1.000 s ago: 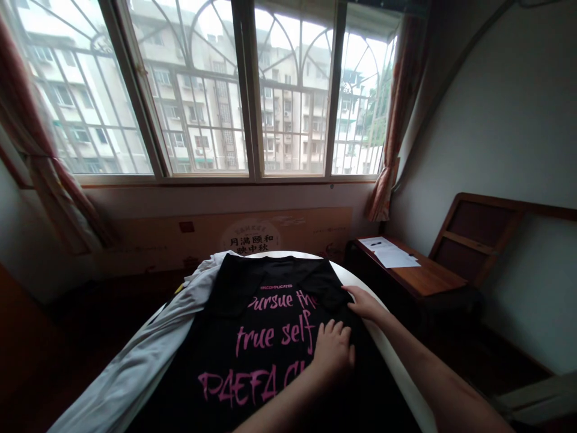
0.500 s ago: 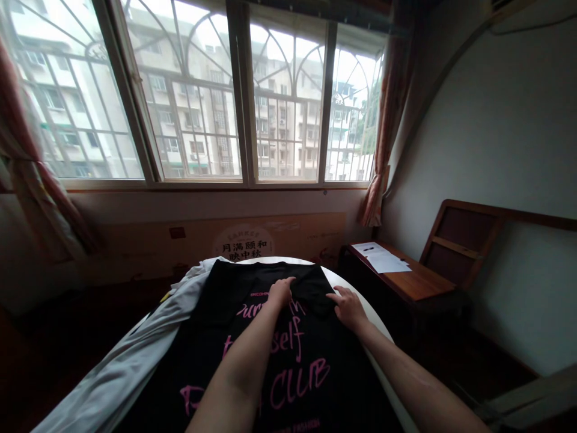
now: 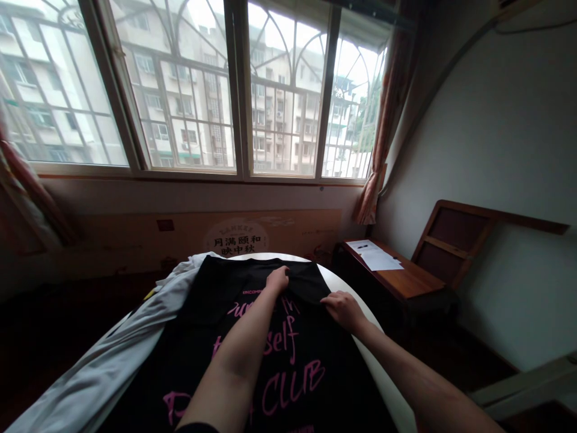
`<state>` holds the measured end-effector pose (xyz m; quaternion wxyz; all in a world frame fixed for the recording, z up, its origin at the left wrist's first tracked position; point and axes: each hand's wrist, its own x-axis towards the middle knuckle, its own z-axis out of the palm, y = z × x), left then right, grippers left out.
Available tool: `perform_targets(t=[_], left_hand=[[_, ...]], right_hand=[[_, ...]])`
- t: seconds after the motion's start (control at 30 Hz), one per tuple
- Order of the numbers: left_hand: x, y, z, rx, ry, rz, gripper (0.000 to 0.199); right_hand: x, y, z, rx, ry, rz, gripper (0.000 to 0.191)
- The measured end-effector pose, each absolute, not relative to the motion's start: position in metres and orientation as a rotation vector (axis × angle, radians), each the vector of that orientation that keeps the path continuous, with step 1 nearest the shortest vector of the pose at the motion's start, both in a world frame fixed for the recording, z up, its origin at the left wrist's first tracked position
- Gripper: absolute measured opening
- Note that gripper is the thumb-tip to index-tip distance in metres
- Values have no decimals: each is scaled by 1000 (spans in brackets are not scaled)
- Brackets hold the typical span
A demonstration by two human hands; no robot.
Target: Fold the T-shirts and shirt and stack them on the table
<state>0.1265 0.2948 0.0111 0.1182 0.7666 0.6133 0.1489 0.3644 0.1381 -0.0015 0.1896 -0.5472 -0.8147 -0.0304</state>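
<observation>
1. Right now the black shirt [image 3: 288, 373] lies spread flat under both my hands, its pink lettering facing up, on the white rounded counter [image 3: 336, 279].
2. My left hand [image 3: 280, 278] reaches across the shirt to its upper part, just to the right of the small top line of print. The fingers are drawn in close and rest at the cloth; I cannot tell whether they pinch any of it, dark as it is there.
3. My right hand [image 3: 336, 305] is at the shirt's right side, nearer to me than the left one. Thumb and fingertips come together narrowly on a bit of black fabric.
4. So the shirt's top edge is just beyond my left hand, while most of its printed front stretches from my hands back toward me. My left forearm crosses over the lettering and hides the middle of the lines; "CLUB" shows clear to the right of it.
5. Along the shirt's left side, touching it, lies a pale grey cloth [image 3: 121, 355], rumpled and well apart from my hands.
6. Beyond the counter, off to the right, white papers [image 3: 381, 258] lie on a wooden settee [image 3: 419, 282].
</observation>
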Motion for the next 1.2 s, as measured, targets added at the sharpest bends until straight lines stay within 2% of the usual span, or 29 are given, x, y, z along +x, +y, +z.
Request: perform_targets(t=[0.13, 0.23, 0.37, 0.43, 0.57, 0.7, 0.9, 1.03, 1.2], left_hand=[[129, 290, 17, 2279, 1814, 382, 35], [140, 275, 18, 2358, 1825, 402, 36], [173, 244, 10, 2509, 1659, 422, 38], [192, 230, 1, 2545, 1581, 393, 42], [215, 214, -17, 2513, 1575, 306, 66], [215, 212, -23, 2519, 1549, 280, 75], [208, 209, -18, 2586, 1483, 371, 78], [210, 204, -22, 2555, 1449, 311, 77], [210, 203, -28, 2536, 1449, 276, 78]], right_hand=[[366, 135, -5, -1447, -2375, -12, 30], [375, 134, -8, -1406, -2295, -21, 45], [390, 144, -14, -1566, -2164, -22, 62], [392, 150, -18, -1687, -2127, -17, 61], [386, 152, -28, -1837, -2047, -9, 52], [388, 149, -32, -1843, -2038, 48, 46], [409, 194, 2, -1889, -2196, 509, 45], [401, 255, 25, -1884, -2135, 325, 51], [376, 321, 21, -1898, -2116, 180, 57]])
